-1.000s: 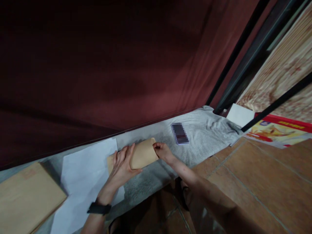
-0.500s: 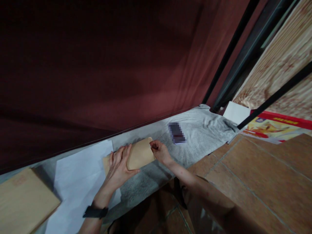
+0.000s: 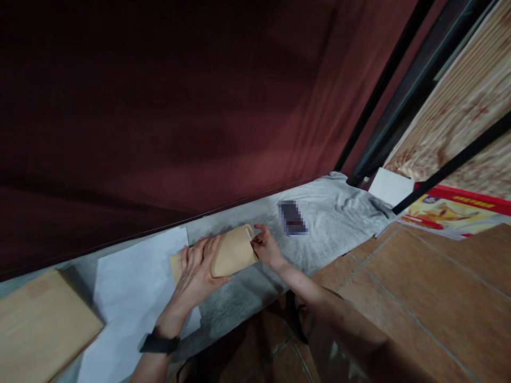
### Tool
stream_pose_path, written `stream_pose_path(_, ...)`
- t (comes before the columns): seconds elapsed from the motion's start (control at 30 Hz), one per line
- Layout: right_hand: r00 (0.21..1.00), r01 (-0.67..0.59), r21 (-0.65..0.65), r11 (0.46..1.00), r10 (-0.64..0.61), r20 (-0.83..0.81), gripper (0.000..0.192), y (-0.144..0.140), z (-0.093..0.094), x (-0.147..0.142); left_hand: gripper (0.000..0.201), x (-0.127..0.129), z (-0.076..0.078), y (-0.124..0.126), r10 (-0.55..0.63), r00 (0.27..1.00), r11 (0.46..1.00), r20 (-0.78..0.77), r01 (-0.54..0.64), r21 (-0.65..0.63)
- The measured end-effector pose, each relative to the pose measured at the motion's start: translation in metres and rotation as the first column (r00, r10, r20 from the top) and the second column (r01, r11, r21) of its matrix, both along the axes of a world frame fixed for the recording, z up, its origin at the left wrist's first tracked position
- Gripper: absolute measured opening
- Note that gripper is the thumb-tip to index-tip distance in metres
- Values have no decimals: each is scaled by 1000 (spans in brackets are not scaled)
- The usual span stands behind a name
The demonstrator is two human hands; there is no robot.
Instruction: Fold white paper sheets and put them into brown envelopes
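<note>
My left hand (image 3: 199,266) grips a brown paper envelope (image 3: 232,251) across its width, thumb along the near edge and fingers over the far side. The envelope bows upward and its right end gapes. A thin strip of white paper (image 3: 249,234) shows in that mouth. At this end my right hand (image 3: 266,249) is closed, its fingertips pinching by the white paper just inside the opening; the fingertips are partly hidden. Under the left hand and to its left lie white paper sheets (image 3: 123,287).
A stack of brown envelopes (image 3: 43,324) lies at the far left. A pixelated phone-like dark object (image 3: 293,218) rests on the grey cloth (image 3: 331,223). Behind is a dark red curtain (image 3: 223,133). Black poles (image 3: 383,85), a colourful box (image 3: 459,210) and tiled floor (image 3: 431,282) are at right.
The envelope's right end has bowed open and a white strip now shows in it. My right hand has shifted slightly right, its index finger lifted. My left hand stays on the envelope.
</note>
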State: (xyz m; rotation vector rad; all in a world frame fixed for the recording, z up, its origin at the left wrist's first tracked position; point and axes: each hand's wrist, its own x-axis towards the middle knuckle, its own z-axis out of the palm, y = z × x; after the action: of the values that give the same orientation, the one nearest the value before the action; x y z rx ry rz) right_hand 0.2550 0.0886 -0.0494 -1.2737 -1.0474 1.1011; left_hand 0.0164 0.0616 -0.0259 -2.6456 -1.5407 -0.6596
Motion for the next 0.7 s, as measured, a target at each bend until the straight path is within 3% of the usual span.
stream_pose_path(0.13,981,-100,-131,986,76,-176,13,2,5,4,100,2,5,-2,32,998,998,50,-29,-47)
stream_pose_path(0.27,955,-44,-177,983,-10,-295,15,4,10,14,86,4,16,-3,281,921,960,271,-271,-74)
stream_pose_path(0.37,939,-13,-191,982,-53,-339,19,3,11,17,98,2,21,1,467,707,881,531,-420,-217)
stream_pose_path(0.43,923,-5,-196,981,-71,-377,21,2,12,14,106,2,23,5,566,452,817,689,-420,-395)
stream_pose_path(0.5,908,-5,-197,980,-78,-411,23,-2,13,8,98,7,25,7,610,121,781,783,-258,-569)
stream_pose_path(0.57,899,-11,-194,981,-75,-431,24,-6,14,-1,71,16,26,5,645,-172,759,745,32,-650)
stream_pose_path(0.6,893,-18,-192,981,-70,-444,25,-8,14,-5,53,23,26,3,677,-255,735,691,179,-654)
stream_pose_path(0.63,885,-30,-188,982,-61,-461,25,-11,14,-11,36,30,26,0,719,-287,695,634,303,-652)
stream_pose_path(0.7,863,-66,-184,981,-36,-505,26,-16,14,-21,20,44,25,-7,765,-266,637,587,443,-631)
